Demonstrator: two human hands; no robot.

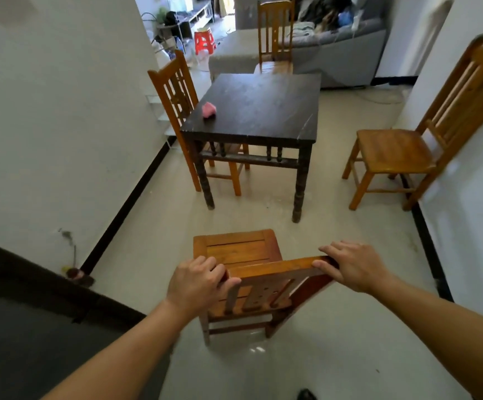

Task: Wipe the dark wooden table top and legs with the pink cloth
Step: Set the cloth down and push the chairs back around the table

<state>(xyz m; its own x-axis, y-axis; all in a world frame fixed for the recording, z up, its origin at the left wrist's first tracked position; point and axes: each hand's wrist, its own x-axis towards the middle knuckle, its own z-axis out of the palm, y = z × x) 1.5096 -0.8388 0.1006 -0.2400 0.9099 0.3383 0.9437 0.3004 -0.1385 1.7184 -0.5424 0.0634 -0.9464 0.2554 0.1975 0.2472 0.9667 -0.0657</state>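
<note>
Left hand (197, 281) and right hand (352, 267) curled over chair back (277, 268), pink cloth (209, 110) well apart on dark table (263, 111)

1. The table (260, 105) is dark brown, nearly black, and its top is streaked with pale grey scuffs along the grain.
2. The cloth (209, 110) is pink.
3. The nearest chair (234, 251) is orange-brown wood, with a redder, darker tone on its back.
4. The left chair (165, 67), the right chair (393, 151) and the far chair (274, 67) show the same honey-orange wood.
5. The stool (204, 40) is bright red.
6. The sofa (338, 53) is grey.
7. The floor (263, 370) is pale cream with a glossy sheen and faint grey smudges.
8. The walls (47, 111) are white, edged by a black skirting (134, 197).
</note>
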